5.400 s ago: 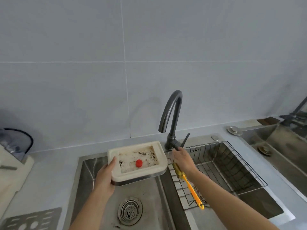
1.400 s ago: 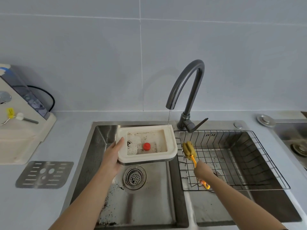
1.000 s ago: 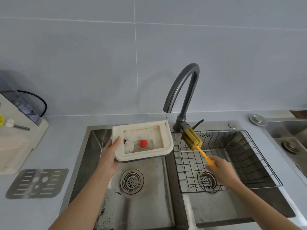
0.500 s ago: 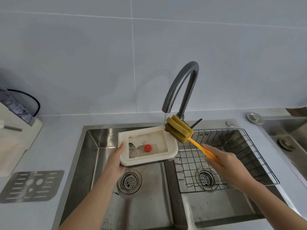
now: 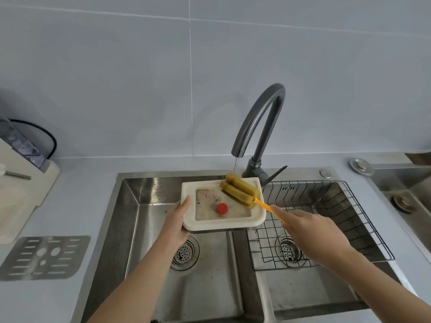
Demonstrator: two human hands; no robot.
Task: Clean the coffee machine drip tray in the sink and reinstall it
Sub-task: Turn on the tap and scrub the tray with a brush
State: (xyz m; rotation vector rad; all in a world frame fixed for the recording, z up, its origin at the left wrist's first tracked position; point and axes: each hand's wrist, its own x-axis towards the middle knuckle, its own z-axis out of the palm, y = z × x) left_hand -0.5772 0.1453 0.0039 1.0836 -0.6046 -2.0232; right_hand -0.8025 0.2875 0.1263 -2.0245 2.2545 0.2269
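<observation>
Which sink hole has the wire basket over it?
The right drain, under the black wire basket. The left drain lies bare, just below the white drip tray.

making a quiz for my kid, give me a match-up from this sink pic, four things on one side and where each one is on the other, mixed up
Things
1. sponge brush
2. red float
3. wire rack
4. metal grate

Places
A. flat on the counter, left of the sink
B. in the right basin
C. over the far right corner of the drip tray, under the faucet
D. on the drip tray's floor

Pairs: 1-C, 2-D, 3-B, 4-A
</observation>
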